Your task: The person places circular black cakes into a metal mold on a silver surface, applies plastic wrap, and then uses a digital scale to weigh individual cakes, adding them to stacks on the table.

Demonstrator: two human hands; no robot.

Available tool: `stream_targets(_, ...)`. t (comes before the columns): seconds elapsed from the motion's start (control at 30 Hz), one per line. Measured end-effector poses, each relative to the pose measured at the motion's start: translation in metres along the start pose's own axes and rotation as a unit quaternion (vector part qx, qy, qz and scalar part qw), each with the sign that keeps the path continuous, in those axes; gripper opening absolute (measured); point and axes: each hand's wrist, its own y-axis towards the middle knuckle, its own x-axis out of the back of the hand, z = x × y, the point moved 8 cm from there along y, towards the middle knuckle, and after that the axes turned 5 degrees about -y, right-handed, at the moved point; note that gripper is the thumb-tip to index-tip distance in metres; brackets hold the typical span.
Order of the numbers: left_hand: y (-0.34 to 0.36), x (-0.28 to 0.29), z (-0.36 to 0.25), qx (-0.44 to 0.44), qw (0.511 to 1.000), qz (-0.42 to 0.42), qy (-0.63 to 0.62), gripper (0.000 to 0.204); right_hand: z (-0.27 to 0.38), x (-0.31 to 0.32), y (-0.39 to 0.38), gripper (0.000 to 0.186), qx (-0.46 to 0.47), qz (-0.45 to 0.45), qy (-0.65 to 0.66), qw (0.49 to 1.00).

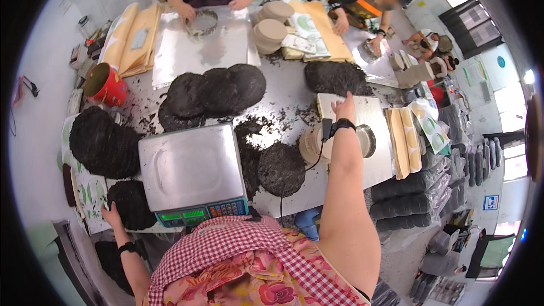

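Note:
Low on the left, my left hand lies against the outer edge of a round, dark, crumbly cake, fingers spread and not wrapped round it. My right arm stretches forward across the table. Above a pale board, my right hand is open, fingers extended toward a long dark crumbly clump; whether the fingertips touch it I cannot tell. Between my arms sits a digital scale with a bare metal pan and lit green display. Another dark round cake lies right of it.
Overlapping dark cakes lie beyond the scale, and a stack stands left. A red tin is at far left. Below my right wrist is a round metal ring. Two people work opposite, near stacked pale discs and brown paper.

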Motion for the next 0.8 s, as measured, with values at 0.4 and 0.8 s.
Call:
stream_targets(0.4, -0.086, 0.038, -0.042, 0.022, 0.996, -0.078, 0.039, 0.066, -0.218, 0.1, -0.296, 0.093, 0.358, 0.221, -0.741, 0.524)
stream_targets(0.8, -0.256, 0.051, -0.333, -0.49, 0.824, 0.237, -0.159, 0.036, -0.26, 0.059, -0.319, 0.065, 0.255, 0.325, -0.695, 0.589)
